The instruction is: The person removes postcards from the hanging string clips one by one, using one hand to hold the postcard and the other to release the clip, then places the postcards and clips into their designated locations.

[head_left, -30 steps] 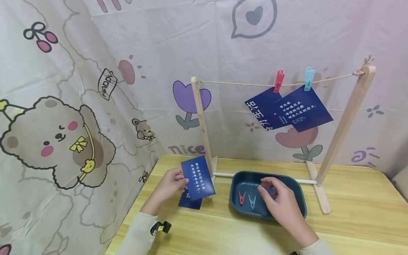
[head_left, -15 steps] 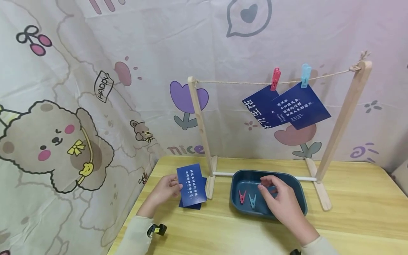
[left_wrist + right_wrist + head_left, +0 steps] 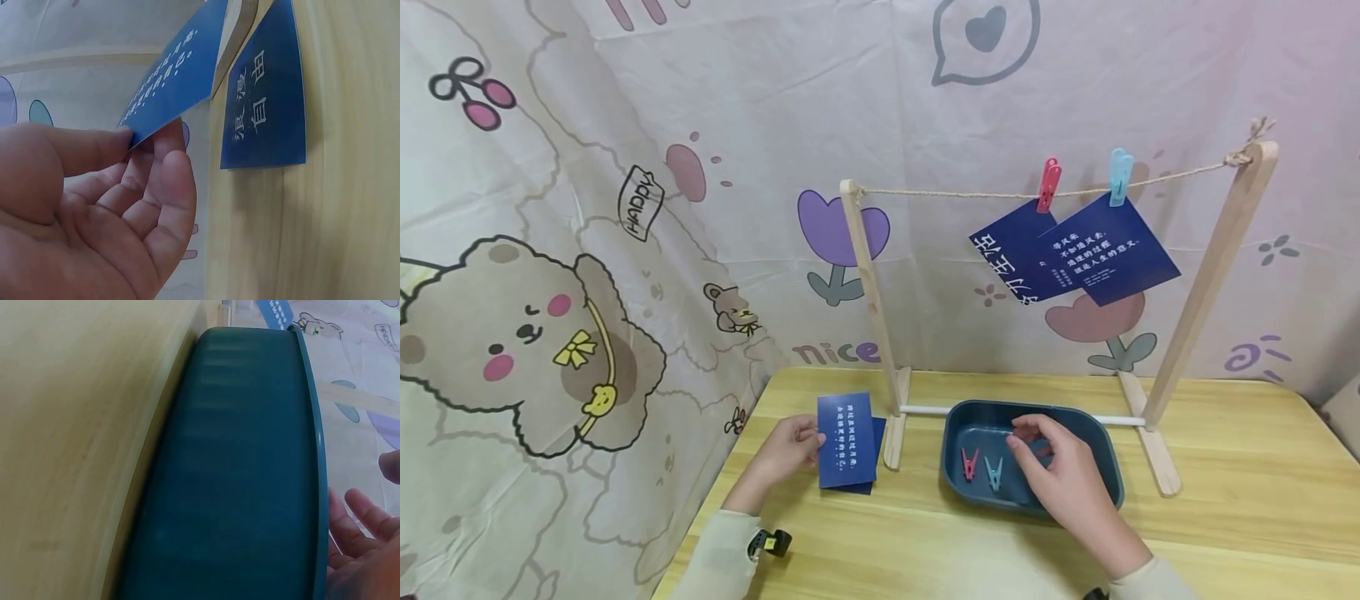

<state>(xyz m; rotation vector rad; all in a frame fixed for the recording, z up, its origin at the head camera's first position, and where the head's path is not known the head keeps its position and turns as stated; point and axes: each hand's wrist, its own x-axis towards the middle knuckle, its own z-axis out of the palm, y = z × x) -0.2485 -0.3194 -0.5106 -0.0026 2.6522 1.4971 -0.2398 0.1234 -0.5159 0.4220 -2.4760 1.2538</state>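
Note:
My left hand [image 3: 786,454] pinches a blue card [image 3: 844,442] with white lettering by its left edge, between thumb and fingers. In the left wrist view that card [image 3: 178,72] is raised and tilted, apart from a second blue card [image 3: 265,103] on the table. From the head view the held card covers most of the lower one. My right hand [image 3: 1067,475] hovers over a dark teal tray [image 3: 945,458], its fingers loosely bent and holding nothing. Inside the tray lie a red clothespin [image 3: 970,465] and a light-blue clothespin [image 3: 995,473], left of the hand.
A rope [image 3: 955,195] runs between two wooden posts [image 3: 871,292] behind the tray. From it hang two overlapping blue cards [image 3: 1120,250], under a red clothespin [image 3: 1048,185] and a light-blue clothespin [image 3: 1122,177]. A white rod [image 3: 925,409] joins the posts low down. A printed cloth [image 3: 760,125] stands behind.
My left hand has moved slightly left, lowering the held card and turning it straighter over the other card. My right hand has stayed over the tray. The head view has shifted a little.

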